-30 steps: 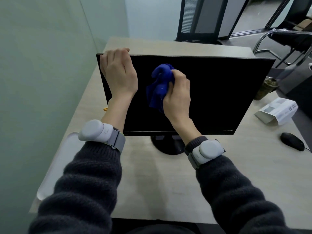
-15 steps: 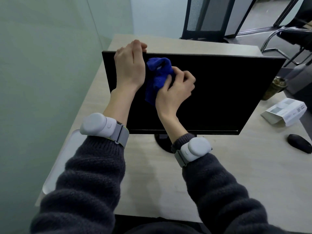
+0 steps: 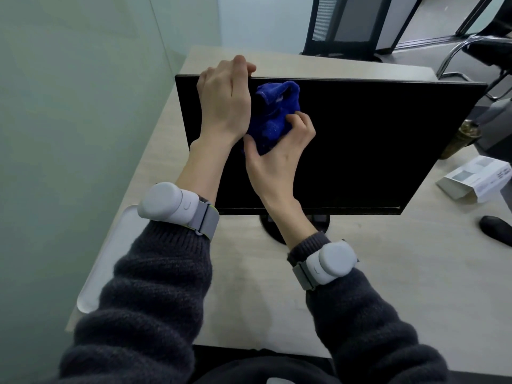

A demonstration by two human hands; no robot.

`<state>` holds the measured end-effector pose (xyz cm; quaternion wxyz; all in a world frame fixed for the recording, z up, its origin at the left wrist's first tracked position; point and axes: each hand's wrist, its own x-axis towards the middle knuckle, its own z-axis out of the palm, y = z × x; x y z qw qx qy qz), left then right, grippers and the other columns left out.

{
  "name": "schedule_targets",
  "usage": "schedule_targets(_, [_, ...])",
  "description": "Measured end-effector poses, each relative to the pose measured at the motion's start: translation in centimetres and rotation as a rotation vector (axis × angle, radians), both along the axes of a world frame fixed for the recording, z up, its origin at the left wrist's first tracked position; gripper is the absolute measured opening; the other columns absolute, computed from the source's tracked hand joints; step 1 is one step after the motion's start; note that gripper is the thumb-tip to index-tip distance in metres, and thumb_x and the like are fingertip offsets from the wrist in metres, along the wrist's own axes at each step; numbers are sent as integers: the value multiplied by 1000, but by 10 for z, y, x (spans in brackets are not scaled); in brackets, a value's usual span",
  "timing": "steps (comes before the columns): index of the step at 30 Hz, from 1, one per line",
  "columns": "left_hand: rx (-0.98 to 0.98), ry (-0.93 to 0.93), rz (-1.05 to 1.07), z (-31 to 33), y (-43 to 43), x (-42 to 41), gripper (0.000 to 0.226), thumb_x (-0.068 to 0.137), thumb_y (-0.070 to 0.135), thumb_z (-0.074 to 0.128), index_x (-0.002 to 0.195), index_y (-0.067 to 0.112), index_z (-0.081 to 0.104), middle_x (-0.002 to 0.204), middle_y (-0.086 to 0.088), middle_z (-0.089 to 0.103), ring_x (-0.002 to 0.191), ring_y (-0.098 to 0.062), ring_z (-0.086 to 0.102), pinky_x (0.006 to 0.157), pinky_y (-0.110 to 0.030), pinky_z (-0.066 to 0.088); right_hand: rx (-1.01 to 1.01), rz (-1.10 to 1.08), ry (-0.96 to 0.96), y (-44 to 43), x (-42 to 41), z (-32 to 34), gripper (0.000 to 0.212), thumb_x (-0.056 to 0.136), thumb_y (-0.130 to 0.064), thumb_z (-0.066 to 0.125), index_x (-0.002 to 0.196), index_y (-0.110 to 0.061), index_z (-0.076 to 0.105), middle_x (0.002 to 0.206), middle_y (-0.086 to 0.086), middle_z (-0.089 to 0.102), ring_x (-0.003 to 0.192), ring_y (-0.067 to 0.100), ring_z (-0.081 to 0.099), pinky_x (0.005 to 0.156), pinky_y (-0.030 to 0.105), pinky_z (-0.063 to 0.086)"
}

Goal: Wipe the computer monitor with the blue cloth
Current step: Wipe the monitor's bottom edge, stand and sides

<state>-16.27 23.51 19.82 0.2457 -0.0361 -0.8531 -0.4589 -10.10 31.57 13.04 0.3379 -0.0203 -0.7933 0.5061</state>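
A black computer monitor (image 3: 374, 145) stands on the pale desk, its screen dark. My left hand (image 3: 225, 103) grips the monitor's top edge near the left corner, fingers curled over the rim. A bunched blue cloth (image 3: 273, 117) lies against the upper left part of the screen, just right of my left hand. My right hand (image 3: 279, 159) holds the cloth from below, thumb and fingers curled round its lower part and pressing it to the screen.
A white paper box (image 3: 476, 178) and a black mouse (image 3: 496, 230) lie on the desk (image 3: 388, 286) to the right. A brownish jar (image 3: 460, 139) stands behind the monitor's right edge. A white tray (image 3: 110, 256) sits at the desk's left edge. Office chairs stand beyond the desk.
My left hand slid right along the monitor's top edge. My right hand shifted its hold to the cloth's lower part, and the cloth sits higher on the screen.
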Motion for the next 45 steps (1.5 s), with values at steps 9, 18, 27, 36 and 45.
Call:
schedule_targets(9, [-67,-18,-8,-3,1,-5,58,94,35,15,103,19,69,113,-3,64,112,-23,52,107,-31,23,64,11,-45,4,-10,5,51,77,-13,66,122,-15,42,122,6,48,100,25,57,75,41,51])
schedule_targets(18, [-123,-63,36,-1,8,-13,61,90,44,13,91,24,70,108,1,60,104,-19,44,99,-22,12,260,-31,-84,14,-23,10,43,79,-27,67,114,-14,45,113,7,49,83,31,60,53,33,41])
schedule_targets(27, [-396,-39,-39,8,80,-2,46,99,32,22,104,13,63,114,-9,64,112,-30,51,112,-45,22,209,-145,-85,104,-20,9,43,79,-26,65,113,-19,41,114,2,46,80,25,60,58,32,43])
schedule_targets(36, [-364,23,-170,8,194,5,44,93,39,31,101,15,67,112,-7,66,109,-30,54,110,-44,26,184,-213,-121,216,-14,12,44,79,-26,62,115,-20,39,117,3,47,82,26,59,61,35,44])
schedule_targets(45, [-392,83,-149,-5,239,8,37,90,38,43,115,18,61,122,-3,59,119,-24,48,115,-40,17,123,-339,-159,311,-11,8,46,77,-23,59,119,-13,45,120,6,48,93,26,54,67,33,39])
